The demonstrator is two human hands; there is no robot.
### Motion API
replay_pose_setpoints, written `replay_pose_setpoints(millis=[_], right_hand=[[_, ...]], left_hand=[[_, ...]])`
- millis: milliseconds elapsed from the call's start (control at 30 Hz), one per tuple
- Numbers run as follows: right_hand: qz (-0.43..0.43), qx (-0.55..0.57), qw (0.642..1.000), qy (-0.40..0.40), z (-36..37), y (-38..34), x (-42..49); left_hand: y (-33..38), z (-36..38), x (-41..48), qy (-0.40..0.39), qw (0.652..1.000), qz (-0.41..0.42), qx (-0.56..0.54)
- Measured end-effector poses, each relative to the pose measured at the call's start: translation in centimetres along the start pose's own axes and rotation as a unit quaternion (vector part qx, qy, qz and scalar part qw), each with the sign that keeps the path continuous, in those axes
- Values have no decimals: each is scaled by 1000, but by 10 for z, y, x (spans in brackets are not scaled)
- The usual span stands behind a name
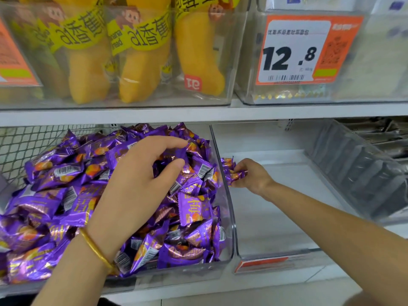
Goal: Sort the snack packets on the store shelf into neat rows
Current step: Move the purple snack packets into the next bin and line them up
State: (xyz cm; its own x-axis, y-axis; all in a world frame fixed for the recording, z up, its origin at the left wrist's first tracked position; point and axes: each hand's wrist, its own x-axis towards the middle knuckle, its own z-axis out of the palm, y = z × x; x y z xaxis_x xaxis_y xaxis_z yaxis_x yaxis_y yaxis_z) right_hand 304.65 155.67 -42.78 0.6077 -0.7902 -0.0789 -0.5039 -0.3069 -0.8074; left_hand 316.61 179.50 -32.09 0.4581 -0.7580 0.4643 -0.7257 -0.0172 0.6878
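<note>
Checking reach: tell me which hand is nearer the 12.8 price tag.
Right. The right hand is below the price tag, slightly left of it, pinching packets; the left hand is farther left, over the pile.

left hand [136, 180] on purple packets [55, 195] in clear bin [176, 276] | right hand [254, 175] pinches packet bunch [231, 173] in next bin [276, 217]

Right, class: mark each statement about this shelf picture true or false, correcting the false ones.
1. The left hand is over the pile of purple packets. True.
2. The right hand holds a few packets inside the neighbouring clear bin. True.
3. The left wrist bears a silver watch. False: it bears a gold bangle.
4. The price tag reads 12.8. True.
5. The upper shelf holds red packs. False: it holds yellow banana-shaped packs.
</note>
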Motion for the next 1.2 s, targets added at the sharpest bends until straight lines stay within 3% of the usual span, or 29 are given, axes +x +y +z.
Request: replay_pose_setpoints(millis=[100, 333, 800, 1200], right_hand=[[-4, -56, 998, 7, 3, 4, 3], [77, 25, 996, 27, 7, 4, 3], [80, -27, 996, 32, 12, 2, -2], [107, -3, 994, -9, 0, -3, -11]], left_hand=[[1, 0, 1, -3, 1000, 3, -2], [0, -1, 2, -7, 1000, -7, -10], [-2, -4, 2, -13, 1000, -14, -11], [-2, -9, -2, -89, 986, 73, 124]])
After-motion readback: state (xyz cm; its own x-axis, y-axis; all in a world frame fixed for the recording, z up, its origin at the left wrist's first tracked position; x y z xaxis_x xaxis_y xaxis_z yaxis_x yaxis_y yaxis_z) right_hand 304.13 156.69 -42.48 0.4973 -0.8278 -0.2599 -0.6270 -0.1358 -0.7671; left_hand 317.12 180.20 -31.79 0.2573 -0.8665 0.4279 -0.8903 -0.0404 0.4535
